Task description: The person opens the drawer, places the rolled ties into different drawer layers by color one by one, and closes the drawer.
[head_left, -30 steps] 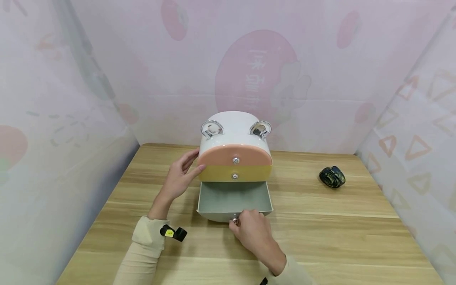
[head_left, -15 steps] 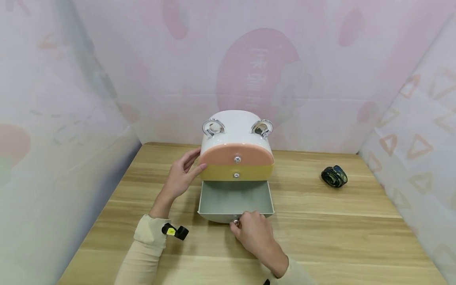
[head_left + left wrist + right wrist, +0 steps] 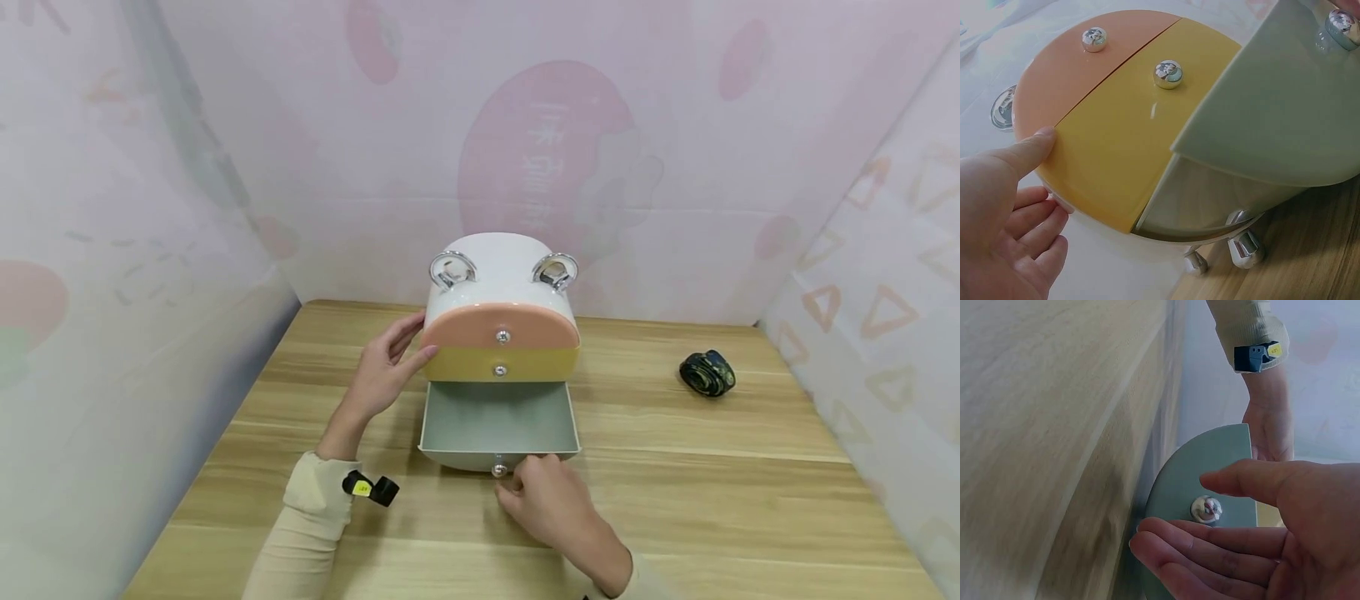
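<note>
A small rounded drawer cabinet (image 3: 491, 271) stands on the table, white on top with two chrome ears. Its orange drawer (image 3: 468, 327) and yellow drawer (image 3: 457, 364) are closed. The green bottom drawer (image 3: 498, 417) is pulled out, and nothing shows inside it. My left hand (image 3: 381, 367) rests at the cabinet's left side, thumb touching the front edge and fingers along the side wall. My right hand (image 3: 551, 500) is at the green drawer's front. In the right wrist view, its thumb and fingers stand apart around the chrome knob (image 3: 1206, 509), not gripping it.
A dark patterned rolled-up strap (image 3: 707, 373) lies on the wooden table (image 3: 712, 483) to the right. Pale printed cloth walls (image 3: 360, 167) surround the table at the back and sides. Short chrome feet (image 3: 1246, 249) hold the cabinet up.
My right hand has let go of the green drawer's knob and moved slightly right. The drawer stays pulled out, and my left hand keeps its place on the cabinet.
</note>
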Demonstrator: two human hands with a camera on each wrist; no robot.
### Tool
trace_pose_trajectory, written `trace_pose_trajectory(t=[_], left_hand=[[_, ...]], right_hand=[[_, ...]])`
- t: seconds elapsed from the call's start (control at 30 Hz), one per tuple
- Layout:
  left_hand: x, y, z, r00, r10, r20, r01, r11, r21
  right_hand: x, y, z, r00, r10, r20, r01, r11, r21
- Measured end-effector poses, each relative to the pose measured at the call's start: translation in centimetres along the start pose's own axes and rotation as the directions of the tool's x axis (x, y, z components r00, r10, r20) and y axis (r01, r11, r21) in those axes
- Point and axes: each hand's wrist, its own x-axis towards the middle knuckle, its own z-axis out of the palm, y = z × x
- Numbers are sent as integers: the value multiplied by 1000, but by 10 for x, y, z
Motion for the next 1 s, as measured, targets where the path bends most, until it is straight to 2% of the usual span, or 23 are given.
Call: trace_pose_trajectory(t=[0.2,0.37,0.6,0.7,1.0], left_hand=[[-1,1,2,1000,-6,3,6,1000,-3],[-3,0,1,1000,-17,2,17,1000,-14],[-3,1,0,1000,-19,-1,19,1000,-7],[-3,1,0,1000,-19,-1,19,1000,-12],[0,2,1,1000,-2,-4,1,1000,-21]], right_hand=[[-13,17,-17,998,6,56,-10,998,59],[-22,37,-30,998,32,62,-33,999,27],[-27,66,-53,982,169,89,-169,986,-2],[-25,83,-65,975,201,99,-202,979,1],[-13,155,-91,977,195,88,-195,981,-10]])
